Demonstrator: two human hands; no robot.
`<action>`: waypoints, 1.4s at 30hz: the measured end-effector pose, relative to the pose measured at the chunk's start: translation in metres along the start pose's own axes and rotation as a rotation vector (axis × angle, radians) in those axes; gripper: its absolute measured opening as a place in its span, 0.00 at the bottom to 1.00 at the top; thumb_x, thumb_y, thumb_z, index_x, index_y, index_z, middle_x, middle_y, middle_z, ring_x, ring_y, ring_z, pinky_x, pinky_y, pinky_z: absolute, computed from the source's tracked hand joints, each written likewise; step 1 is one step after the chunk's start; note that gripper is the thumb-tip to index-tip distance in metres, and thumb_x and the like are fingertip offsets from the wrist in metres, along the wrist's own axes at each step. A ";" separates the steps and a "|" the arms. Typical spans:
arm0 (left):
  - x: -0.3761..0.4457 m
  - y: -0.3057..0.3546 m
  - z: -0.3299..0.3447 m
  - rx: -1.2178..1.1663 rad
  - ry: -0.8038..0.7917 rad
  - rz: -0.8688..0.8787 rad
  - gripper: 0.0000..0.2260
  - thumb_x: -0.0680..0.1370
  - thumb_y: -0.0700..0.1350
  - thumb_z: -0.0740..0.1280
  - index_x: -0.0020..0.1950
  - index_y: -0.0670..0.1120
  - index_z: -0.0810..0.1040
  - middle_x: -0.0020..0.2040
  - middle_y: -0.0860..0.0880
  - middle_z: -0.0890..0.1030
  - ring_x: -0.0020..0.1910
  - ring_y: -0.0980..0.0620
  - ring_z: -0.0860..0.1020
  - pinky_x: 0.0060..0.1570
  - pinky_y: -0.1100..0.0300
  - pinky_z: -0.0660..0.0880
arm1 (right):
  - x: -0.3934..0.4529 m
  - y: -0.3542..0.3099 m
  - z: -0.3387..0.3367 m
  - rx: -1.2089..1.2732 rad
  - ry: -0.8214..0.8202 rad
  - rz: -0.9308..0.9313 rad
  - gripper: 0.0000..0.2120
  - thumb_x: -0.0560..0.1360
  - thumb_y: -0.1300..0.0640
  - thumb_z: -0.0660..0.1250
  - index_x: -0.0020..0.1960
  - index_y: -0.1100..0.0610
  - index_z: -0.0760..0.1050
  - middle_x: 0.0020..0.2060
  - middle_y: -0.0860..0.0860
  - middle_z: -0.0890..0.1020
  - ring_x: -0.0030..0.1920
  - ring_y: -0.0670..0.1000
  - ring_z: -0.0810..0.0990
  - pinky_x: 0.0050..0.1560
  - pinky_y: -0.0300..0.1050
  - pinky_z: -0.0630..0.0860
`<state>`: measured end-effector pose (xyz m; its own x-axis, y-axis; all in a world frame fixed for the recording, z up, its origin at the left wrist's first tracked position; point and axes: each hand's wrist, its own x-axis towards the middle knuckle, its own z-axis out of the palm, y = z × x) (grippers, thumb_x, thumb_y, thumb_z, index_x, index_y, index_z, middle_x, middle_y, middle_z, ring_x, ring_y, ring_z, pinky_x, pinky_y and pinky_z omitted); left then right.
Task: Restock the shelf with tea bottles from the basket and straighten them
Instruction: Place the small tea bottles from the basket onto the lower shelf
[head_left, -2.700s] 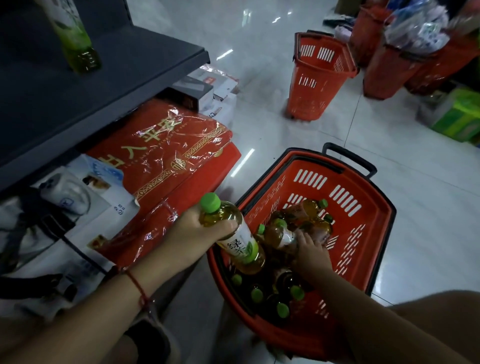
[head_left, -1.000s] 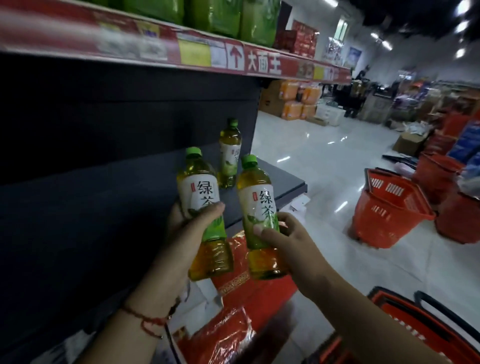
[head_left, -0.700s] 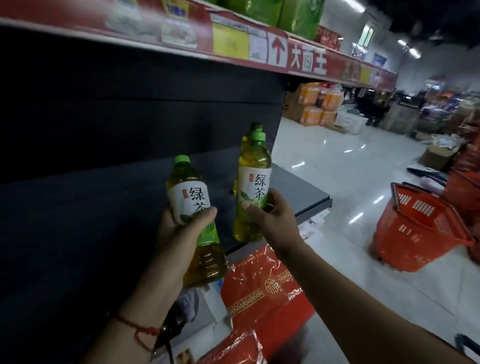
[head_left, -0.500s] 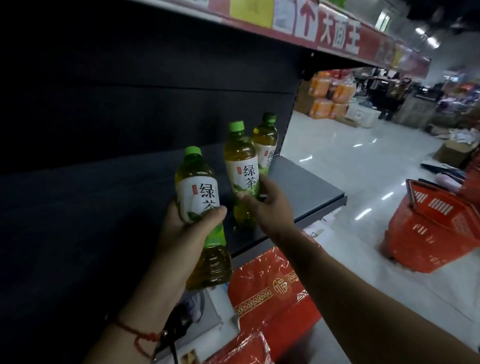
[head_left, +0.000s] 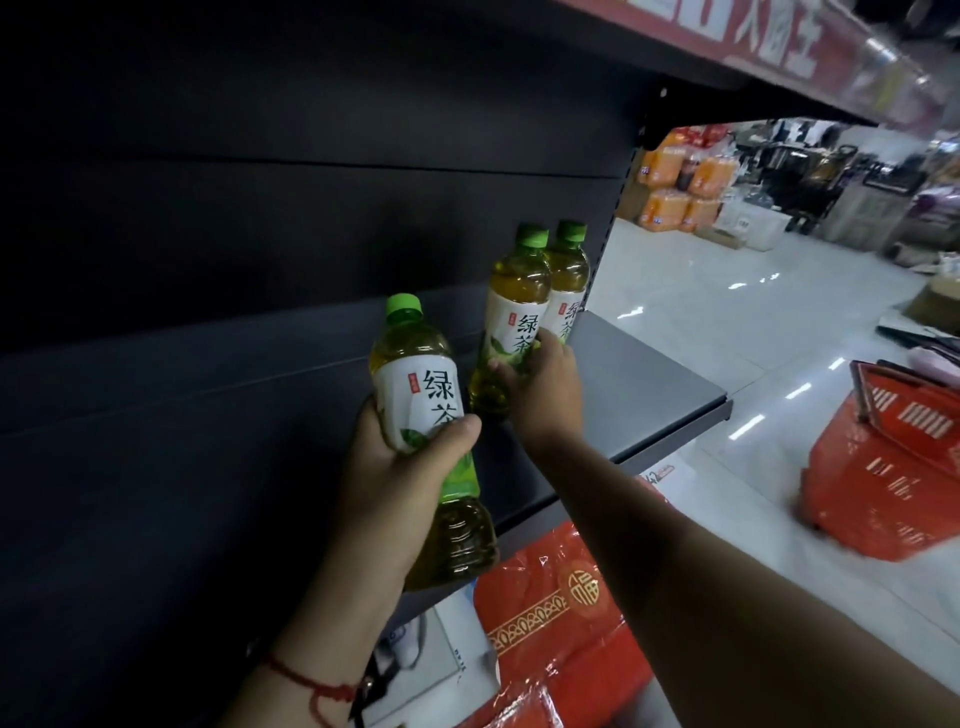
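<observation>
Now the right hand (head_left: 543, 387) is clamped on an upright green-capped tea bottle (head_left: 511, 317) just beside the shelved bottle (head_left: 569, 275); the left hand (head_left: 400, 467) grips another (head_left: 426, 415), nearer the viewer.

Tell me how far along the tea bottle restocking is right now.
Early on. Done: one bottle stands upright at the shelf end by the back panel. In hand: the right hand grips a second bottle on the shelf close beside it; the left hand holds a third bottle in front of the shelf. Left: place that one, straighten the row, and fill the rest of the bare shelf.
</observation>
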<state>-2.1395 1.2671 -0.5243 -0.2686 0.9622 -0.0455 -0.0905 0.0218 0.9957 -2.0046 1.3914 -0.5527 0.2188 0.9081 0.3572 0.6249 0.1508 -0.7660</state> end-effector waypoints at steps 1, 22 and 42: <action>-0.001 -0.001 0.000 -0.002 -0.009 0.000 0.32 0.62 0.57 0.74 0.63 0.50 0.73 0.55 0.49 0.81 0.54 0.50 0.80 0.57 0.46 0.77 | 0.002 0.000 0.000 -0.010 0.004 0.003 0.21 0.77 0.53 0.71 0.67 0.57 0.70 0.62 0.55 0.76 0.62 0.55 0.76 0.60 0.49 0.74; -0.029 -0.006 0.016 -0.088 -0.069 -0.076 0.27 0.73 0.54 0.71 0.69 0.58 0.66 0.57 0.50 0.79 0.52 0.48 0.80 0.50 0.48 0.80 | -0.162 -0.024 -0.086 0.562 -0.556 0.391 0.20 0.69 0.49 0.74 0.60 0.53 0.78 0.53 0.54 0.84 0.55 0.55 0.82 0.56 0.49 0.80; -0.073 0.011 -0.041 0.790 -0.020 0.556 0.23 0.78 0.55 0.61 0.73 0.60 0.63 0.72 0.59 0.65 0.70 0.56 0.64 0.64 0.57 0.68 | -0.087 -0.028 -0.020 0.264 -0.326 0.116 0.32 0.59 0.49 0.77 0.61 0.55 0.76 0.52 0.51 0.85 0.53 0.52 0.84 0.52 0.51 0.82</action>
<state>-2.1600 1.1855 -0.5138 -0.0612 0.8945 0.4429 0.7180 -0.2688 0.6420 -2.0261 1.3001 -0.5514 0.0019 0.9944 0.1060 0.3879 0.0969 -0.9166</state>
